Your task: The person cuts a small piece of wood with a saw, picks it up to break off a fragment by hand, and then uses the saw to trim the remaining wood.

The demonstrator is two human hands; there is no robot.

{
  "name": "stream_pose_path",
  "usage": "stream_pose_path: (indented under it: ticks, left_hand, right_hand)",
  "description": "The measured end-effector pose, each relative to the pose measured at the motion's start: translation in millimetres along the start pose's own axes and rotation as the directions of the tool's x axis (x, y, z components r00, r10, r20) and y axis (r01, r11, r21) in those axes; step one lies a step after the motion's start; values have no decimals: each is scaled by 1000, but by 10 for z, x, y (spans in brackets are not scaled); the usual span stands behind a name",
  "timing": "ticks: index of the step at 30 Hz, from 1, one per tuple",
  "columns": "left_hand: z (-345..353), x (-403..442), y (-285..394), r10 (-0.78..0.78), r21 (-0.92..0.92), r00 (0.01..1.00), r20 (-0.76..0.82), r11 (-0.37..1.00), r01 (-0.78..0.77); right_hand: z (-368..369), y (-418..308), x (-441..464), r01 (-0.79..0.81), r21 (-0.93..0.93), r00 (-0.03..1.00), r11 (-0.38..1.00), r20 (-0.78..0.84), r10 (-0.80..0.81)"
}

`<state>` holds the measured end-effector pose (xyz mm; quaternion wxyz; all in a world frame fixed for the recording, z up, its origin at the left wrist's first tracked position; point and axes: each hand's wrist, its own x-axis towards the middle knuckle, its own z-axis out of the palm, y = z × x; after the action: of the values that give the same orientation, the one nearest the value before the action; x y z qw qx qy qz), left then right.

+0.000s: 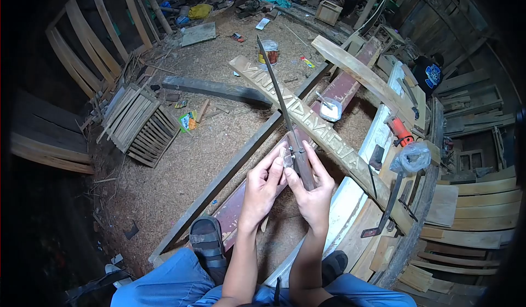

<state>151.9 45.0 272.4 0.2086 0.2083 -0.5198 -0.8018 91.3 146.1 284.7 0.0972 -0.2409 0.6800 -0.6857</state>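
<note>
Between my hands, a long, narrow, dark blade (276, 85) with a brown wooden handle (303, 167) points up and away from me. My right hand (312, 194) is closed around the handle, with the thumb on one side and the fingers on the other. Close beside it, my left hand (264, 184) pinches a small greyish piece (287, 158) against the joint of blade and handle. What the piece is, I cannot make out. Small metal fittings show at that joint. Beyond the hands, a long carved wooden board (323, 134) lies slantwise across other timbers.
A white tub (330, 110) sits on a reddish plank (350, 85). To the right are an orange power tool (401, 132), a plastic bag (411, 158) and hand tools. A slatted wooden crate (139, 123) stands left. A paint can (268, 52) stands beyond; two people are farther back.
</note>
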Motion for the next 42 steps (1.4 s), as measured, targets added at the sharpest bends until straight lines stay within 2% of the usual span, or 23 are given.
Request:
stream_pose_path:
  ticks: [3,5,7,9,11,13,16,17,18,19,20,22,23,26,27,28,29,30,32,33,36,41,42]
  left_hand:
    - [-40,18,-67,7,22,1000,9,1000,-7]
    - [-31,70,-132,174,118,985,-19,978,-170]
    - [-72,107,-167,177,180,984,-36,969,-167]
    - [-151,160,-225,181,242,982,-53,956,-164]
    - [-294,254,-357,155,434,980,-124,897,-87]
    - [-508,398,-614,172,503,978,-116,860,-92]
    - [-809,601,-1233,251,602,959,-130,789,-125]
    - [-865,610,-1367,247,675,964,-102,729,-115]
    - [-888,604,-1448,240,743,968,-75,661,-106]
    - [-854,589,-1503,143,736,978,-152,677,16]
    - [-844,570,-1620,136,736,979,-153,676,21]
    - [-876,585,-1956,222,745,962,-157,666,-33]
    - [-888,599,-2127,209,711,963,-172,703,-25]
    - [-853,633,-2340,280,745,955,-94,656,-120]
    - [-816,644,-2341,273,746,958,-92,656,-115]
    - [-786,652,-2339,331,796,941,-68,587,-148]
    - [-758,655,-2331,387,840,922,-38,511,-180]
    - [-752,663,-2350,426,883,904,-32,436,-175]
    - [-774,683,-2371,423,910,903,-76,401,-111]
    - [-780,681,-2356,393,918,917,-71,385,-94]
    - [-759,657,-2365,376,946,924,-75,319,-53]
    - [-783,688,-2395,382,943,922,-68,327,-66]
    - [-792,687,-2394,385,941,921,-59,329,-77]
  right_hand:
    - [10,4,5,-30,51,999,998,13,29]
    - [19,43,10,-19,38,1000,999,3,19]
    - [15,89,22,-11,24,1000,1000,-6,11]
    - [3,128,49,18,-103,1000,995,15,-17]
    - [32,251,127,11,-140,999,990,33,-6]
    - [74,369,189,7,-229,998,973,63,8]
    - [64,894,119,10,-255,996,967,89,13]
    - [32,976,32,-68,-329,992,942,80,100]
    - [-20,1154,-67,-71,-330,991,941,81,103]
    - [-85,1397,-180,-72,-375,988,924,101,117]
    - [-152,1613,-302,-73,-418,984,905,119,135]
    - [-241,1871,-486,-80,-436,984,896,110,142]
    - [-272,1971,-571,-53,-433,994,900,65,91]
    - [-349,2121,-707,-24,-421,1000,907,0,26]
    - [-375,2058,-730,-116,-444,991,888,11,135]
    - [-401,2022,-756,-207,-468,970,859,16,242]
    - [-417,2030,-774,-228,-500,960,835,28,279]
    - [-416,2043,-794,-211,-496,965,842,35,262]
    - [-421,2058,-839,-188,-540,965,820,55,257]
    - [-384,2117,-858,-150,-496,979,855,45,197]
    - [-334,2237,-942,-151,-493,976,857,60,207]
    - [-270,2213,-970,-158,-461,976,873,61,209]
    - [-272,2129,-938,-213,-484,956,849,77,284]
